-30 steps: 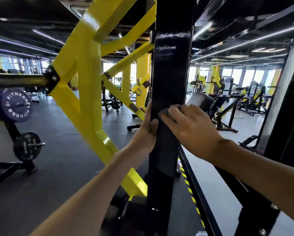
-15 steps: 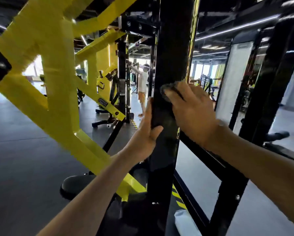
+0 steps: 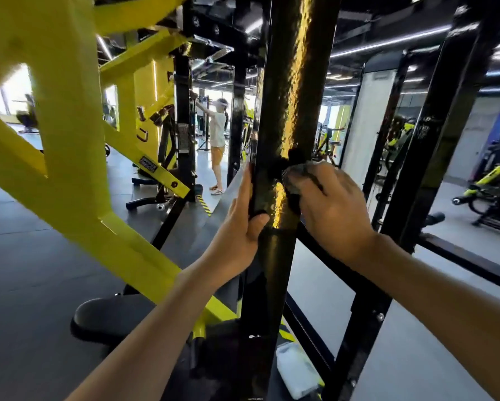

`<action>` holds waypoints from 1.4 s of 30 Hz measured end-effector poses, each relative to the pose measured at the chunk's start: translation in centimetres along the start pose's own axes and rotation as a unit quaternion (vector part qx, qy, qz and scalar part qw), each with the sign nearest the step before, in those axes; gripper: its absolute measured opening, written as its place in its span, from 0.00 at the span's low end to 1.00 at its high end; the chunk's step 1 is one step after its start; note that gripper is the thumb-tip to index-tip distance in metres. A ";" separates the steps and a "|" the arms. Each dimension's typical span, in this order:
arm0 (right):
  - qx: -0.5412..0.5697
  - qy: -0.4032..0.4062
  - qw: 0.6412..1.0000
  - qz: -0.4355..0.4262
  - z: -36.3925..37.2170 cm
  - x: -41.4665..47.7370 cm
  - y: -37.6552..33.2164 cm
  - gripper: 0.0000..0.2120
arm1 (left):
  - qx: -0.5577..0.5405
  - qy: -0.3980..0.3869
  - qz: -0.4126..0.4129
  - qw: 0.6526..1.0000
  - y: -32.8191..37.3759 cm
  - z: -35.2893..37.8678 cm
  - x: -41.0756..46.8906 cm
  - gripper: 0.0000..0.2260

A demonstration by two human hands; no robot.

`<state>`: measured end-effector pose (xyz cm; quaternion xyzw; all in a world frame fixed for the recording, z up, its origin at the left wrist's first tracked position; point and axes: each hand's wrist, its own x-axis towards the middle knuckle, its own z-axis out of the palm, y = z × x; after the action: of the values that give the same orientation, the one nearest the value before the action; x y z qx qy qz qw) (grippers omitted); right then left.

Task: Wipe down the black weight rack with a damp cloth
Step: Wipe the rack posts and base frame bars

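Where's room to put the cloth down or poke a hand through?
Bare floor left of the yellow frame. Open gap between black post and right upright. Crowded at the post's foot, by the white bottle.

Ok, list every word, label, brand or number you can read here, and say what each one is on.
No text here can be read for certain.
Plate on the yellow frame: has lettering, too blurred to read.
Sticker on the black post behind it: too small to read.
White bottle at the bottom: no legible label.
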<state>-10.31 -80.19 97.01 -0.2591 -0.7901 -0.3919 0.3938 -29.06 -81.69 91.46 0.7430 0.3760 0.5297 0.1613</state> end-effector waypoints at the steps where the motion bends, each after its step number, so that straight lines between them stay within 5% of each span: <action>1: -0.008 -0.013 0.999 -0.028 0.2 -0.6 -0.7 0.13 | 0.000 0.000 0.001 1.000 0.1 0.1 -0.3 0.36; 4: -0.026 -0.072 0.986 -0.149 -0.1 -1.6 -0.3 0.15 | -0.003 0.001 0.013 1.000 -0.1 0.3 -0.6 0.34; 8: 0.014 -0.008 1.000 -0.008 -0.1 -0.5 -0.7 0.14 | 0.013 0.007 -0.012 1.000 -0.5 0.4 -1.0 0.36; 11: -0.020 -0.045 0.989 -0.139 -0.4 -0.1 -1.4 0.15 | 0.015 0.008 -0.011 1.000 -0.3 0.5 -1.3 0.36; 15: 0.013 0.029 0.999 0.010 -0.2 1.8 -1.4 0.13 | 0.012 0.012 -0.027 1.000 -0.2 0.6 -1.3 0.38; 19: -0.016 -0.035 0.987 -0.154 -0.2 1.6 -2.0 0.14 | 0.004 0.013 -0.046 0.999 0.1 0.6 -1.6 0.38; 23: 0.023 0.020 1.000 0.003 -0.1 1.8 -2.0 0.12 | 0.014 0.013 -0.038 0.999 0.0 0.6 -1.9 0.38; 27: -0.004 -0.084 0.979 -0.187 0.2 -0.4 -1.9 0.12 | 0.004 0.007 -0.045 0.999 -0.2 0.8 -2.2 0.37; 31: 0.038 0.001 0.999 0.020 0.1 -0.6 -1.3 0.13 | 0.003 0.012 -0.083 0.997 -1.2 1.3 -2.7 0.36; 35: 0.015 -0.079 0.988 -0.135 0.4 -2.6 -2.4 0.15 | -0.009 0.011 -0.095 0.995 -1.6 2.1 -3.7 0.37; 39: 0.035 -0.008 0.999 0.032 0.1 -1.7 -1.8 0.15 | -0.023 0.013 -0.081 0.996 -1.2 2.2 -3.9 0.35; 42: 0.025 -0.061 0.994 -0.092 0.8 -3.1 -3.3 0.14 | -0.025 0.012 -0.075 0.997 -0.8 2.0 -4.0 0.38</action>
<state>-11.26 -81.74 92.74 -0.1986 -0.8426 -0.3904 0.3132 -28.16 -83.76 87.49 0.7022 0.4193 0.5340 0.2142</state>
